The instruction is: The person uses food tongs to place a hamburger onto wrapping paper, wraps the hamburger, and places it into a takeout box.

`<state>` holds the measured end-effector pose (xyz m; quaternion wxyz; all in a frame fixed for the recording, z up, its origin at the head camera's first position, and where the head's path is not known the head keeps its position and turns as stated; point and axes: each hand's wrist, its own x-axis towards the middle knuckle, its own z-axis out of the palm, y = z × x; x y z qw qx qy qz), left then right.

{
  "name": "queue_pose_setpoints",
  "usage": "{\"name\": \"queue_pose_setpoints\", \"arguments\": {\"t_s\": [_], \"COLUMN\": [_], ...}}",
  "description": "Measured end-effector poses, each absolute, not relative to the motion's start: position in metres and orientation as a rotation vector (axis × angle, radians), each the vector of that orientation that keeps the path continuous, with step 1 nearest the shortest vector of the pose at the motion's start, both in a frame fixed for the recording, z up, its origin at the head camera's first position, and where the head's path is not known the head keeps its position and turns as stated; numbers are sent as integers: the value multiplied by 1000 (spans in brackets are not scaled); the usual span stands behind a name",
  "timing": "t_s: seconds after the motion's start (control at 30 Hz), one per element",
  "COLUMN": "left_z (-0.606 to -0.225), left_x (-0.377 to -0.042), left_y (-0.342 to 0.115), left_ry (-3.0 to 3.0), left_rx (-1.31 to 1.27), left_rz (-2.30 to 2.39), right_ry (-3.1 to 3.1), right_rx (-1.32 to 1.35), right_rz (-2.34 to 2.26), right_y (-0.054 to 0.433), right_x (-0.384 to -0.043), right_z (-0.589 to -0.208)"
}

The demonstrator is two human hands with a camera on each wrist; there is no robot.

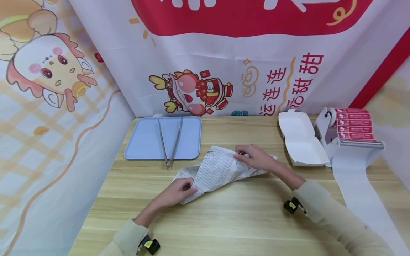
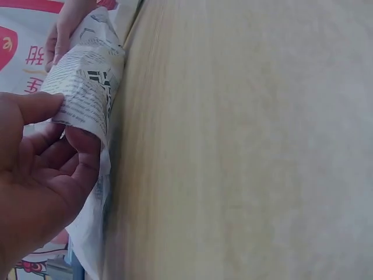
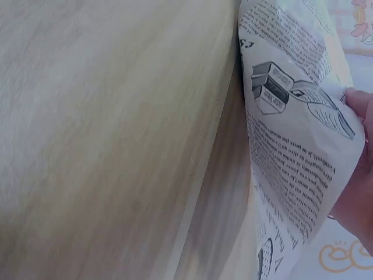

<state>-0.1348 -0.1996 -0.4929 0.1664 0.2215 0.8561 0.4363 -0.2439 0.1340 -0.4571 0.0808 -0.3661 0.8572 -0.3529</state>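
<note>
Head cam: L hand (image 1: 177, 192), R hand (image 1: 255, 156) pinch printed paper (image 1: 215, 171) nr tray (image 1: 145, 141).

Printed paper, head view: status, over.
Left hand pinching the printed paper; right hand gripping it too. Folded partly over itself. Nothing lying on top; tongs overhang the tray edge nearby.

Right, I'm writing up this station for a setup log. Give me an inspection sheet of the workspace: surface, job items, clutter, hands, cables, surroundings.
Surface: wood-grain table.
Job items: printed paper sheet, partly folded over.
Clutter: blue tray, metal tongs overhanging its near edge; open white box; dispenser with red label roll, white strip trailing over the table.
Hands: left hand and right hand both grip the sheet.
Cables: nothing seen.
Surroundings: printed banner behind, patterned cloth at left.
</note>
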Motion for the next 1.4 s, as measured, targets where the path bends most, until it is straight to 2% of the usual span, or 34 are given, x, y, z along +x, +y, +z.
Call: {"name": "queue_pose_setpoints", "arguments": {"t_s": [0.57, 0.7, 0.8, 0.97, 1.03, 1.17, 1.4], "left_z": [-482, -471, -450, -418, -420, -441, -462], "left_x": [-145, -143, -141, -153, -161, -177, -185], "left_y": [-211, -209, -194, -145, -126, -109, -113], "left_ry": [2423, 2636, 2985, 3148, 3033, 2877, 2781], "left_rx": [657, 687, 809, 1328, 1435, 1374, 1253], "left_rz": [1080, 967, 759, 305, 133, -112, -13], "right_ry": [2452, 2447, 2449, 2462, 2465, 2464, 2623], "right_rx": [-859, -837, -809, -788, -791, -809, -891], "right_rz": [-1215, -1235, -1250, -1279, -1295, -1320, -1179], "right_y": [133, 131, 131, 134, 136, 137, 153], "right_x": [-243, -240, -239, -237, -237, -236, -221], "right_z": [-462, -464, -465, -465, -467, -472, -465]}}
